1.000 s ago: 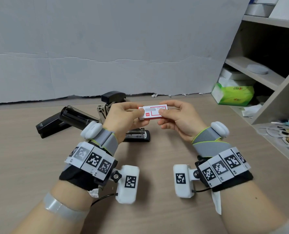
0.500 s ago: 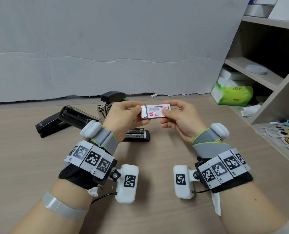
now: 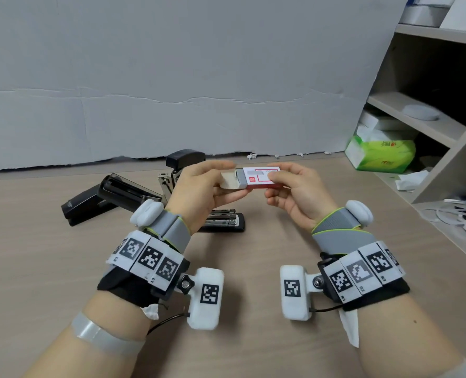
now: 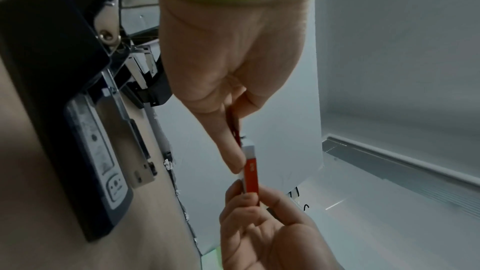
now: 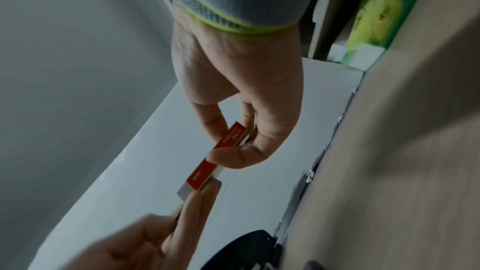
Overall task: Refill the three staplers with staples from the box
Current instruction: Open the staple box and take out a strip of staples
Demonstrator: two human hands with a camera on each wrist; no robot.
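- The pale wood-grain table (image 3: 63, 268) carries the work; on it lie the black staplers, all flipped open with their metal channels showing: a long black stapler (image 3: 90, 205) at the left, a black and steel stapler (image 3: 177, 170) standing open behind the left hand, and a black stapler base (image 3: 226, 221) partly hidden under that hand.
- None of the staplers looks loaded yet, as far as I can judge; all three refills seem left to do.
- The small red and white cardboard staple box (image 3: 259, 179) is held in the air between both hands, above the table and just in front of the staplers.
- The right hand (image 3: 294, 192) pinches the box's sleeve.
- The left hand (image 3: 199, 192) pinches the pale inner tray (image 3: 229, 182), which sticks partway out; the staples themselves are not visible.
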